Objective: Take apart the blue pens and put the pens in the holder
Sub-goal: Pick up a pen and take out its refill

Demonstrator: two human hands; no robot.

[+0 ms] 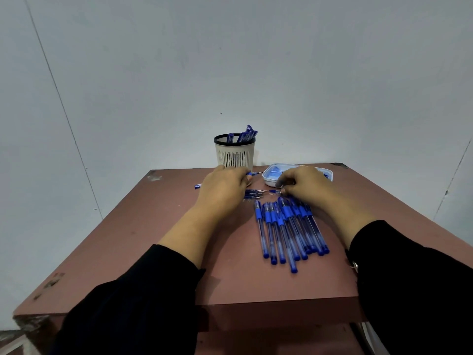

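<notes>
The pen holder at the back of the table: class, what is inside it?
Blue pens stand in the pen holder, their tops poking above its black rim. How many there are and their lower ends cannot be seen; its wall covers them.

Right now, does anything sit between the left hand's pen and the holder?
Nothing visible does. The left hand grips a pen right at the foot of the holder, which stands just behind it with its top open. The tray lies off to the right, out of the path.
</notes>
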